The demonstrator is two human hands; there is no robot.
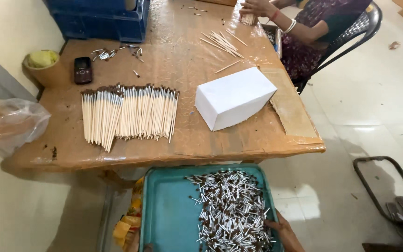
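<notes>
Head view: right hand fingers grip teal tray edge; left hand unseen.

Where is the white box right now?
The white box sits on the brown table, toward its right side, just right of the row of long sticks and above the teal tray.

A: Obs. – table top, free room? Clock read from table centre.
B: Open lane at 12, bare brown surface. Row of sticks blocks 8; white box blocks 4.
A: Gap between them?
B: Narrow strip at 6, passable to the near edge. Teal tray sits just below it, left half bare, right half heaped with short pieces.
A: Far side?
B: Phone at 10, loose sticks at 1, another person's hand beyond.
</notes>
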